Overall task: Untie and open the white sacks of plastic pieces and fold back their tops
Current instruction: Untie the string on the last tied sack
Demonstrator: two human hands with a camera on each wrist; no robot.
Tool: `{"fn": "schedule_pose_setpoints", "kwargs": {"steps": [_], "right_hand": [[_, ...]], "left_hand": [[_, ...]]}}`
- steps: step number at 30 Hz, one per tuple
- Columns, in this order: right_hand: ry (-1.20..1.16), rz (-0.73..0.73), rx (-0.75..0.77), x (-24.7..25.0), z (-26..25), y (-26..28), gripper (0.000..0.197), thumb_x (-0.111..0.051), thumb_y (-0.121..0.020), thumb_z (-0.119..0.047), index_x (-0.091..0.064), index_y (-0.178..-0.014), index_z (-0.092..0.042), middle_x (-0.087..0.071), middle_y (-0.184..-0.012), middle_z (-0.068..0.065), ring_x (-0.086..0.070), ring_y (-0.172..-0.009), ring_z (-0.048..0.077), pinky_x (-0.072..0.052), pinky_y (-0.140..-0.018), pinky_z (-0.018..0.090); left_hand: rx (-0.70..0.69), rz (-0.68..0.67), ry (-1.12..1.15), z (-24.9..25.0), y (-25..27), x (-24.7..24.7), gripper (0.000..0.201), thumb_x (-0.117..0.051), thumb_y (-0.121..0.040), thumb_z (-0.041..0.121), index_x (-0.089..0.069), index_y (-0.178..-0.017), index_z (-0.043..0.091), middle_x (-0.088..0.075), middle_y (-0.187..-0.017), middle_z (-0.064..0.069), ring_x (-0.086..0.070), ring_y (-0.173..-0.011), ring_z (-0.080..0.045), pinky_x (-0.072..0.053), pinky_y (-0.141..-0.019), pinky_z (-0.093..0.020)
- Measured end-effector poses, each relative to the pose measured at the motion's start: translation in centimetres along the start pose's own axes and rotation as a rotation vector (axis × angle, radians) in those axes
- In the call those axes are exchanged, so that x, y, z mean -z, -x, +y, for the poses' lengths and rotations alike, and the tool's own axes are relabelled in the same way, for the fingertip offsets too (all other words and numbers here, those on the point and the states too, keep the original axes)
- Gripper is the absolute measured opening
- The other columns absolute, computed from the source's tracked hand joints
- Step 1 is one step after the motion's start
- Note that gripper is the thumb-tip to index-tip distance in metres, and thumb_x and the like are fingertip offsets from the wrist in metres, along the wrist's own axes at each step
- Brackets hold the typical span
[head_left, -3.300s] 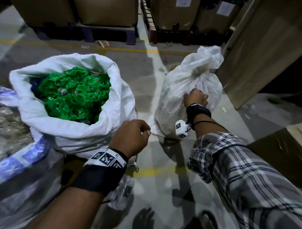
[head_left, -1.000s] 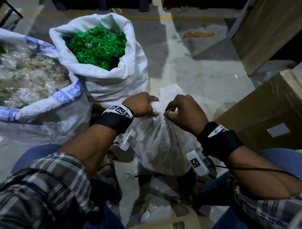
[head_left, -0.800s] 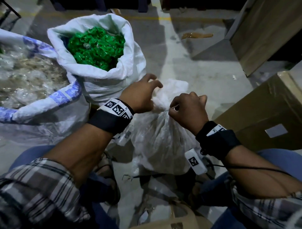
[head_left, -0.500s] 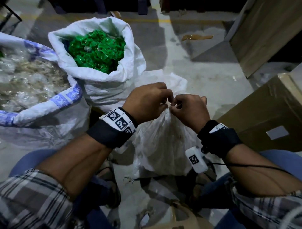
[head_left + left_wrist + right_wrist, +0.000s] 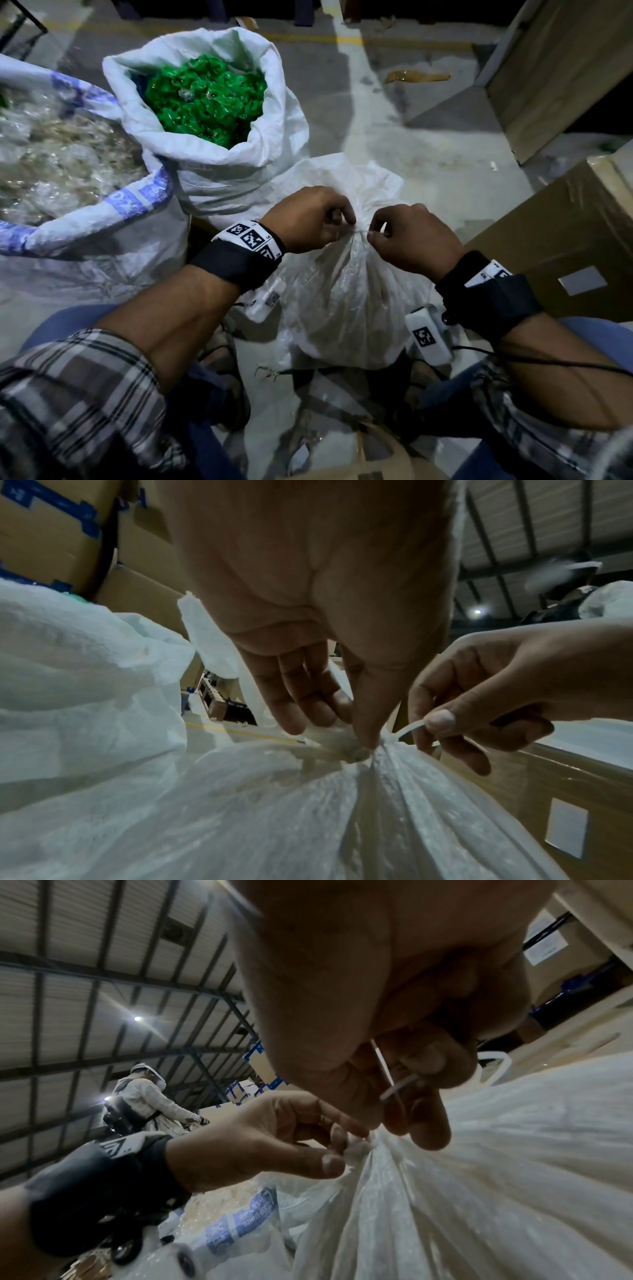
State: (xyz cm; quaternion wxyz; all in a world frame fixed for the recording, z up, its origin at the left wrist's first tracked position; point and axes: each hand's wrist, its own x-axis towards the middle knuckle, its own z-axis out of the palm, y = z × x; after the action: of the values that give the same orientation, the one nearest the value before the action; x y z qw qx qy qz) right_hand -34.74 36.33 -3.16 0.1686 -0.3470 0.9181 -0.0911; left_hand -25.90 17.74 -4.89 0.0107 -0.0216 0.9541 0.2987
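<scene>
Since the earliest frame the tied sack has come from the far floor to a spot between the person's knees, and both hands have closed in on its neck; over the last half second they have barely shifted. Taking that sack as landmark: the opened sack, its top rolled back over green plastic pieces, stands just behind it to the left, touching or nearly so. Further left lies a blue-printed sack of pale scrap. A cardboard box stands close on the right, and a wooden panel well behind on the right. Nothing lies across the neck but the hands themselves. The left hand is curled, its thumb and fingertips pinching the bunched knot. The right hand is curled just right of the knot, pinching the loose end of a thin white tie strip. Whether the knot has begun to loosen cannot be told; the wrist views are blurred there. A second person stands in the background.
</scene>
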Motion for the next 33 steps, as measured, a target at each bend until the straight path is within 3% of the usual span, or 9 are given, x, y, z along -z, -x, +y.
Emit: {"fn": "schedule_pose_setpoints", "kwargs": {"steps": [3, 6, 12, 19, 21, 24, 27, 30, 33], "right_hand": [[-0.035, -0.006, -0.016, -0.3, -0.1, 0.2, 0.019, -0.058, -0.088, -0.05, -0.062, -0.088, -0.031, -0.066, -0.098, 0.0, -0.057, -0.1, 0.02, -0.049, -0.079, 0.035], [-0.012, -0.019, -0.024, -0.4, -0.1, 0.1, 0.02, -0.057, -0.089, -0.049, -0.061, -0.088, -0.029, -0.064, -0.097, 0.002, -0.059, -0.097, 0.024, -0.044, -0.072, 0.033], [0.019, -0.035, -0.025, 0.0, -0.2, 0.3, 0.028, -0.055, -0.092, -0.044, -0.058, -0.073, -0.022, -0.062, -0.086, 0.003, -0.061, -0.08, 0.026, -0.042, -0.062, 0.031], [0.026, -0.004, 0.074, -1.5, -1.5, 1.1, 0.022, -0.051, -0.095, -0.031, -0.048, -0.075, -0.023, -0.059, -0.084, 0.006, -0.058, -0.076, 0.028, -0.036, -0.058, 0.032], [-0.047, -0.004, 0.111, -1.7, -1.6, 1.1, 0.019, -0.054, -0.095, -0.028, -0.048, -0.077, -0.028, -0.059, -0.081, 0.004, -0.057, -0.082, 0.028, -0.036, -0.063, 0.032], [-0.136, -0.007, 0.158, -2.5, -2.5, 1.2, 0.008, -0.058, -0.093, -0.021, -0.066, -0.092, -0.02, -0.067, -0.086, 0.008, -0.061, -0.086, 0.03, -0.039, -0.065, 0.033], [-0.165, -0.025, 0.168, -3.0, -3.1, 1.2, 0.018, -0.058, -0.093, -0.021, -0.071, -0.105, -0.016, -0.071, -0.098, 0.01, -0.064, -0.09, 0.029, -0.047, -0.07, 0.034], [-0.232, -0.009, 0.14, -1.8, -2.4, 0.6, 0.014, -0.06, -0.093, -0.021, -0.072, -0.089, -0.015, -0.072, -0.086, 0.007, -0.065, -0.084, 0.026, -0.05, -0.072, 0.038], [-0.2, -0.057, 0.116, -0.8, -1.7, 0.3, 0.02, -0.061, -0.091, -0.023, -0.068, -0.074, -0.015, -0.07, -0.076, 0.006, -0.064, -0.077, 0.024, -0.053, -0.072, 0.042]], "left_hand": [[-0.011, -0.017, 0.042, 0.2, 0.1, -0.3, 0.02, -0.076, -0.082, 0.015, -0.072, -0.1, 0.025, -0.061, -0.091, 0.003, -0.057, -0.081, -0.012, -0.052, -0.078, -0.037], [-0.042, -0.021, 0.082, 0.3, 0.1, -0.6, 0.019, -0.076, -0.083, 0.017, -0.073, -0.101, 0.023, -0.06, -0.092, 0.002, -0.057, -0.08, -0.013, -0.052, -0.078, -0.036], [-0.065, 0.001, 0.107, 0.3, 0.2, -0.7, 0.016, -0.074, -0.085, 0.025, -0.074, -0.1, 0.021, -0.058, -0.09, 0.004, -0.054, -0.078, -0.01, -0.051, -0.078, -0.035], [-0.038, -0.059, 0.112, 0.3, 0.4, -1.2, 0.024, -0.072, -0.083, 0.017, -0.072, -0.106, 0.022, -0.052, -0.094, 0.003, -0.054, -0.083, -0.012, -0.048, -0.078, -0.026], [-0.028, -0.082, 0.12, 0.3, 0.3, -1.4, 0.027, -0.072, -0.083, 0.016, -0.071, -0.11, 0.021, -0.05, -0.096, 0.003, -0.053, -0.085, -0.012, -0.046, -0.078, -0.025], [-0.031, -0.126, 0.11, 0.5, 0.3, -2.3, 0.026, -0.074, -0.083, 0.015, -0.069, -0.107, 0.018, -0.051, -0.1, -0.002, -0.054, -0.087, -0.015, -0.049, -0.08, -0.034], [-0.025, -0.149, 0.095, 0.4, 0.2, -2.6, 0.022, -0.074, -0.082, 0.013, -0.068, -0.103, 0.017, -0.053, -0.101, -0.004, -0.056, -0.088, -0.019, -0.049, -0.081, -0.039], [-0.025, -0.12, 0.105, 0.0, 0.1, -2.0, 0.016, -0.071, -0.088, 0.02, -0.069, -0.096, 0.007, -0.053, -0.096, -0.005, -0.054, -0.082, -0.018, -0.048, -0.08, -0.039], [-0.04, -0.128, 0.064, 0.0, 0.0, -1.8, 0.015, -0.071, -0.087, 0.019, -0.07, -0.098, 0.01, -0.056, -0.097, -0.004, -0.052, -0.084, -0.015, -0.047, -0.082, -0.034]]}}
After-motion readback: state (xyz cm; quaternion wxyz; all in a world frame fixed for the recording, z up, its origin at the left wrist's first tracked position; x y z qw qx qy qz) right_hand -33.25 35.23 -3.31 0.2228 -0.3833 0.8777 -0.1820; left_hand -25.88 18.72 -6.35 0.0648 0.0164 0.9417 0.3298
